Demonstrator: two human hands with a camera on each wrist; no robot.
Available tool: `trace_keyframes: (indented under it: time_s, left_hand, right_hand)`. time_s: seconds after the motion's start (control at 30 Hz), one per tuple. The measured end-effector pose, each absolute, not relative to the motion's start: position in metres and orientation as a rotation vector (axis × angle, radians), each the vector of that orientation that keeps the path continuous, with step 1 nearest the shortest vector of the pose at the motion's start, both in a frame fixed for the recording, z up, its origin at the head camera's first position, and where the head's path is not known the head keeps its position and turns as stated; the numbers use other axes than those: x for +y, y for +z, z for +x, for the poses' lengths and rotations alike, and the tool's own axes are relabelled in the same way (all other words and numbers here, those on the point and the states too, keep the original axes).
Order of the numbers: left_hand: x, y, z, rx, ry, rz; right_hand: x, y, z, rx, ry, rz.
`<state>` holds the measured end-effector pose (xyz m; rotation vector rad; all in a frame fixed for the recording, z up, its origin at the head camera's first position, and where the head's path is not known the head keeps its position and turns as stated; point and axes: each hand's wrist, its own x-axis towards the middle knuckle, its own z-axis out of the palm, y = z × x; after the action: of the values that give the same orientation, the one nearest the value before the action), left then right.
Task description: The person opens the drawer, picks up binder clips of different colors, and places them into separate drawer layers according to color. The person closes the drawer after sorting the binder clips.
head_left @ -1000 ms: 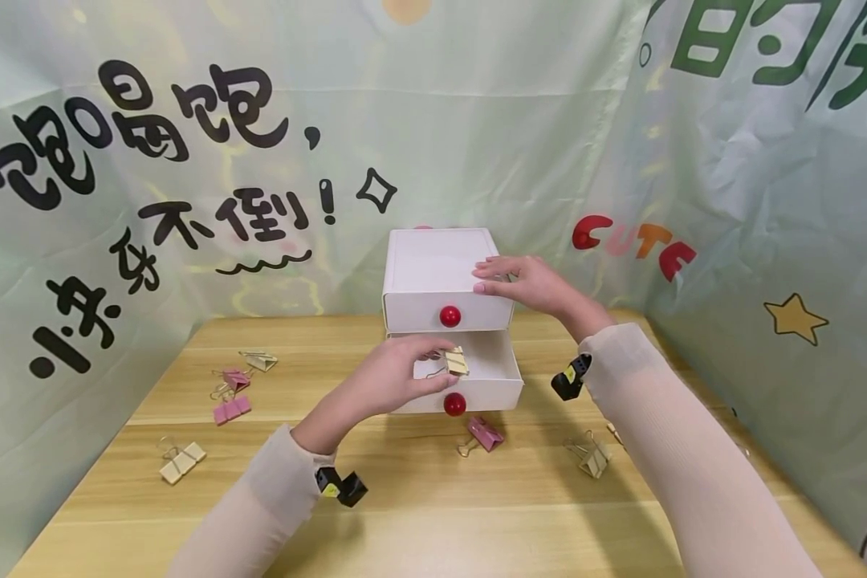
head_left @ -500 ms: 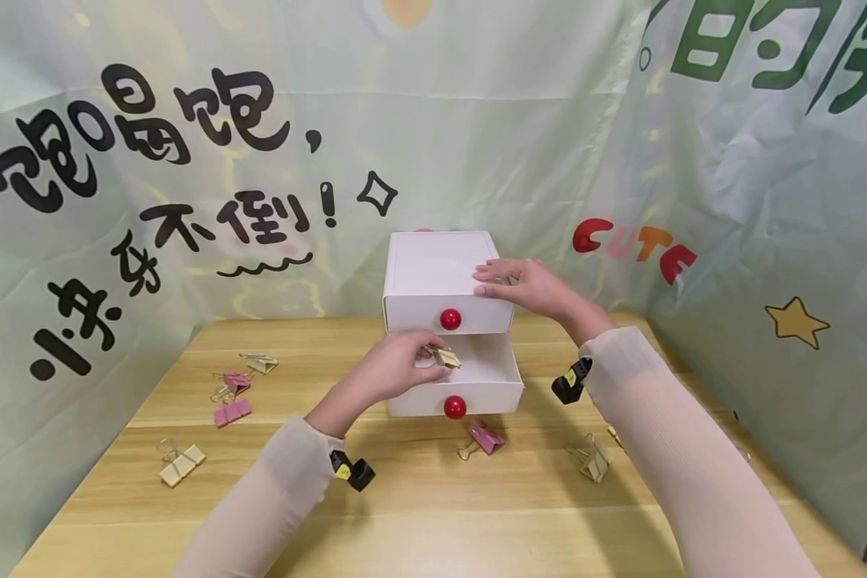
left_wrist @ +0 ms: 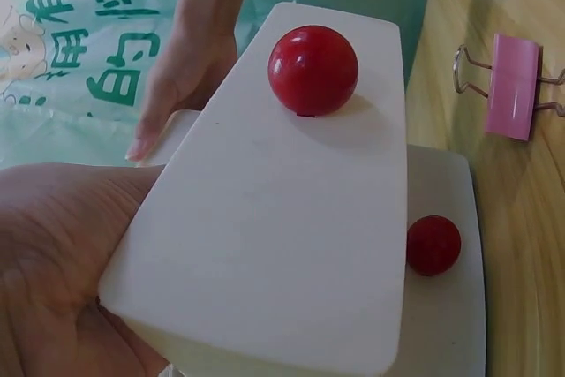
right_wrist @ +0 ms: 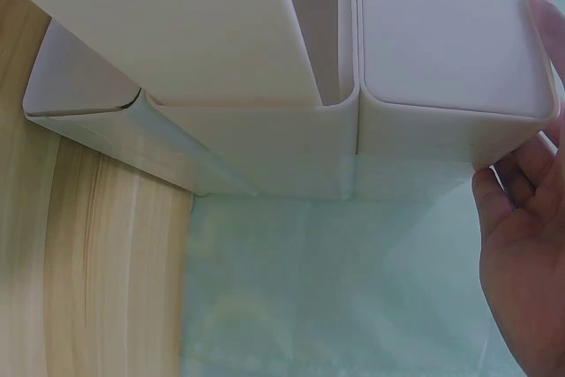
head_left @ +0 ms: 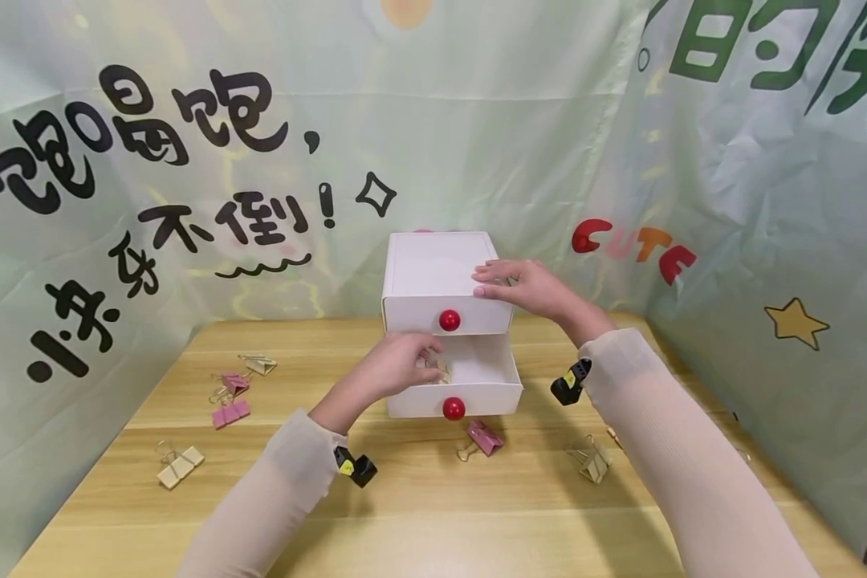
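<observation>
Left end: pale green backdrop (head_left: 433,136) of creased cloth, black rounded lettering (head_left: 260,215) reading "饱喝饱," over "快乐不倒!". Below it, on the wood-grain table (head_left: 433,530), four binder clips with looped wire handles: an ivory clip (head_left: 181,467) nearest the viewer, a pink clip (head_left: 231,414), a second pink clip (head_left: 235,384) and a pale clip (head_left: 259,364) farther back. Left hand (head_left: 392,368) is bent over the pulled-out drawer (head_left: 490,400), sleeve beige; a pale binder clip (head_left: 444,372) lies right at its fingertips, within the drawer's outline. Cannot tell whether thumb and fingers pinch it or have let go. Drawer unit (head_left: 441,263): smooth, white, boxy, softly rounded edges, glossy spherical red knobs (head_left: 449,320). Pink front clip (head_left: 485,439) on the table just before it. Right hand (head_left: 531,287) rests at the unit's upper right edge, fingers extended and parted from the thumb, well apart from the clip in the drawer. Farther right: pale right-hand clip (head_left: 592,462), multicoloured "CUTE" (head_left: 624,239), green "的" (head_left: 706,44), yellow five-pointed star (head_left: 797,323).
</observation>
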<state>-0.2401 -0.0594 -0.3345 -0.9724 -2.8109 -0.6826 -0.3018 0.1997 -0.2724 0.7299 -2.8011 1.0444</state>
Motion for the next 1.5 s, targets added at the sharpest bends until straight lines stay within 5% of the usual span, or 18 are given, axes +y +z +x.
trace_keyframes:
  time_s: [0.93,1.5]
  left_hand:
    - [-0.136,-0.341,-0.215,-2.685,-0.628,-0.923]
    - [-0.221,-0.364,-0.194,-2.774,-0.504,-0.643]
  right_hand:
    - [0.203,-0.270,-0.303,-2.826,1.041,0.710]
    - [0.198,-0.271,-0.302,-2.829,1.057,0.724]
